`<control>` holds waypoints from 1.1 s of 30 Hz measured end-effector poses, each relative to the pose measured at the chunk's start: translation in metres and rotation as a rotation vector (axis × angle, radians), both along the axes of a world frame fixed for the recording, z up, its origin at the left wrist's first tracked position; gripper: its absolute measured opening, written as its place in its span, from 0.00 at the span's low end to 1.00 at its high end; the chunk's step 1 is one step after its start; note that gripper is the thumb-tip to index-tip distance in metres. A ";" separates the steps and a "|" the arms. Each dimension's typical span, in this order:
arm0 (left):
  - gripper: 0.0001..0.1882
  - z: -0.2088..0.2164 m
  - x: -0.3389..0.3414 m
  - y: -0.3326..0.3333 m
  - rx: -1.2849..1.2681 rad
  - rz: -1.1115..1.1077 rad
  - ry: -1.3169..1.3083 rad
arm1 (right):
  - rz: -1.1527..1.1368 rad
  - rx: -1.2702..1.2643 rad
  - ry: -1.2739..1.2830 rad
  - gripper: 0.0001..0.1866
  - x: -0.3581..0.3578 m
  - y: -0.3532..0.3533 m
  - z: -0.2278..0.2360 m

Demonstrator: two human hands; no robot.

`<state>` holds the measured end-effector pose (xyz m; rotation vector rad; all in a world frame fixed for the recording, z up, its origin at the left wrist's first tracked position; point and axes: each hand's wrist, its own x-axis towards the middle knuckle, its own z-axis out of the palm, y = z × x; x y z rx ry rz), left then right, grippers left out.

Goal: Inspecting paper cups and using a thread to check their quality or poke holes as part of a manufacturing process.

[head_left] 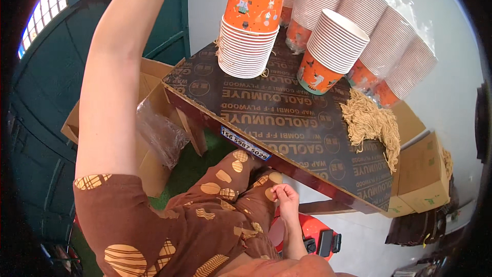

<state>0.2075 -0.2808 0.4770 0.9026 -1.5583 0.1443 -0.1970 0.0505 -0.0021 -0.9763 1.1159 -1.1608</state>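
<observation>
My left arm [113, 92] reaches up and forward; its hand lies beyond the upper edge of the picture. Low by my knee, in front of the table edge, is my right hand [287, 197], its fingers curled with the tips pressed together. Whether anything is pinched there cannot be made out. On the table, a stack of upside-down paper cups [246, 48] carries a separate orange and green cup section [254, 5] on top. Beside it leans another stack of orange and white paper cups [333, 51], open ends up. Tan strings [369, 123] lie heaped near the right edge.
Plastic-wrapped cup stacks [384, 41] line the table's back right. The dark plywood table [277, 107] has a reddish-brown front edge. Cardboard boxes stand right [423, 174] and left [146, 82], the left one with clear plastic [161, 133]. A red stool [312, 225] bears small black devices.
</observation>
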 end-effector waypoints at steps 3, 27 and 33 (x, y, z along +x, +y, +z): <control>0.14 0.004 0.019 0.020 0.042 0.071 0.166 | 0.005 0.017 0.001 0.09 0.003 -0.002 -0.003; 0.15 -0.013 -0.044 -0.013 0.227 0.136 -0.107 | 0.030 -0.022 0.039 0.08 -0.001 0.009 -0.010; 0.11 -0.047 -0.094 0.023 0.313 0.057 -0.405 | 0.014 -0.026 0.006 0.08 -0.002 0.009 -0.015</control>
